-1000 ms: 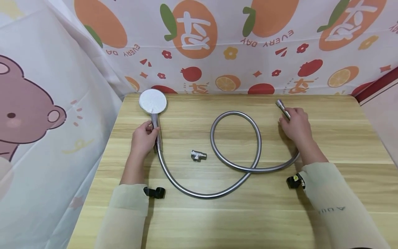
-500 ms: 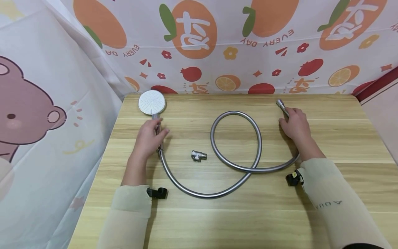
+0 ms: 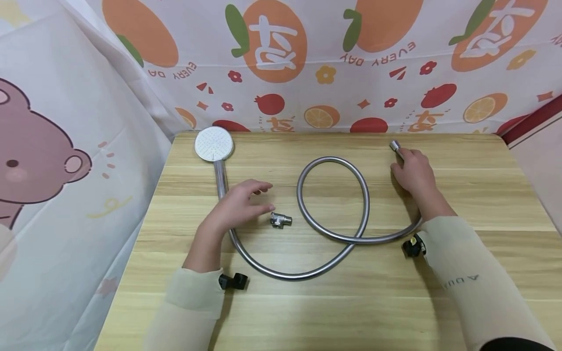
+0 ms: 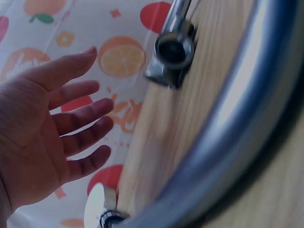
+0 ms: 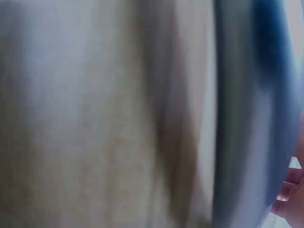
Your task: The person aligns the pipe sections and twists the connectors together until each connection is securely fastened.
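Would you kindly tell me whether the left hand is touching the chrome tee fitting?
Apart: the left wrist view shows fruit-print cloth through a clear gap between the left hand and the chrome tee fitting.

The left hand [image 3: 239, 205], thumb and fingers spread apart, hovers over the lower handle [image 3: 221, 178] of the shower head [image 3: 213, 144], near a small T-shaped chrome fitting [image 3: 280, 220]; the right hand [image 3: 416, 171] grips the metal shower hose [image 3: 290, 276] just behind its end nut [image 3: 394, 145]; the hose curves from the handle and crosses itself in one loop right of the fitting; shower head, fitting and hose lie on a wood-grain bench [image 3: 316, 317]; behind hangs a fruit-printed cloth [image 3: 298, 90].
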Demonstrator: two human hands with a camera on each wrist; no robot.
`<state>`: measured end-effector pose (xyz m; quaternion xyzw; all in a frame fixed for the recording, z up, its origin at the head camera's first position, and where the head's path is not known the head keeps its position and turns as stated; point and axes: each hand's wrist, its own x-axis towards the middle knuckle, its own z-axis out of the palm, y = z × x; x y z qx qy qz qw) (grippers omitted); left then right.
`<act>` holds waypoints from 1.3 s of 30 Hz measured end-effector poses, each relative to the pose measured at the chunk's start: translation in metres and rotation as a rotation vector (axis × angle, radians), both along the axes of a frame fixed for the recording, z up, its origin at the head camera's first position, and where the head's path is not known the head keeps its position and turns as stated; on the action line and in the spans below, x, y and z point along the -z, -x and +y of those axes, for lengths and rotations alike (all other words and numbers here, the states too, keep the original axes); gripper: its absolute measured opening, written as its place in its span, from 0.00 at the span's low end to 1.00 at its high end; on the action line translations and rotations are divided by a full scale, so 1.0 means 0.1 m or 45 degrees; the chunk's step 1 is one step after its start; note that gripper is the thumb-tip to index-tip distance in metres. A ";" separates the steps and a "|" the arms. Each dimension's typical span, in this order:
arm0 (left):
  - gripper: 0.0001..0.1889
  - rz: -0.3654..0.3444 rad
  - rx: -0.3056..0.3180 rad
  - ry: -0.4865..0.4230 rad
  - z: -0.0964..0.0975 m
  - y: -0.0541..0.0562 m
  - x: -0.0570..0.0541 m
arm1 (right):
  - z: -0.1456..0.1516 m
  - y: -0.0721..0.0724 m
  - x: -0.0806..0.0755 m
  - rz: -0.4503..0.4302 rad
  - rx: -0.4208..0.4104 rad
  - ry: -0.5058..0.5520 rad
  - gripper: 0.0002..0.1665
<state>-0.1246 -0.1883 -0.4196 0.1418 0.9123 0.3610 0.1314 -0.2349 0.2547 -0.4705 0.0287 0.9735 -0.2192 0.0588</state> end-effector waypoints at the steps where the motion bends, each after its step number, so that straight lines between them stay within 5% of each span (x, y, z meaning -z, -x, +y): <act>1: 0.29 -0.003 0.031 0.016 0.03 -0.01 0.00 | 0.00 0.01 0.00 0.001 -0.002 -0.005 0.35; 12: 0.26 -0.048 0.228 0.149 0.31 -0.05 0.07 | 0.08 0.09 0.02 0.090 -0.024 -0.030 0.25; 22: 0.17 -0.079 0.224 0.205 0.38 -0.07 0.15 | 0.08 0.09 0.09 0.156 0.002 0.004 0.23; 31: 0.12 -0.123 0.197 0.217 0.39 -0.04 0.17 | 0.09 0.13 -0.01 0.049 0.187 0.367 0.40; 39: 0.13 -0.085 0.156 0.182 0.37 -0.03 0.20 | 0.00 0.13 -0.18 0.003 0.360 0.594 0.33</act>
